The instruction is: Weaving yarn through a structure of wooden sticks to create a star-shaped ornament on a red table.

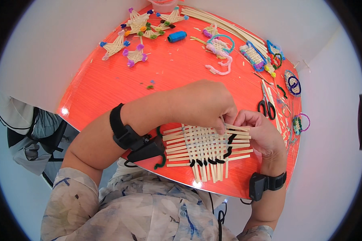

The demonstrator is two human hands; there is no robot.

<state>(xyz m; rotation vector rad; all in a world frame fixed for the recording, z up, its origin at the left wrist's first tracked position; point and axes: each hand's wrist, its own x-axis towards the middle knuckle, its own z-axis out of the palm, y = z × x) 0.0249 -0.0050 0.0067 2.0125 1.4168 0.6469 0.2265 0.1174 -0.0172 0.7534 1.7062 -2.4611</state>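
A square woven mat of flat pale bamboo strips (201, 144) lies in front of me at the table's near edge, its loose strip ends sticking out all round. A fuzzy black pipe cleaner (228, 152) winds along its lower and right edges. My left hand (213, 104) reaches across from above, thumb and fingers pinched at the mat's upper right corner; what lies between the fingertips is hidden. At the right side, my right hand (262, 130) is closed on the strip ends near that same corner. A dark green pipe cleaner (161, 162) lies partly under my left wrist strap.
The red table (181, 86) carries black-handled scissors (266, 105) and strip scraps at right. Woven stars with coloured pompoms (136, 56) and a blue thread spool (177, 37) stand far left. Small woven pieces (252, 55) and long bamboo strips (217, 23) lie far right. White walls enclose the back.
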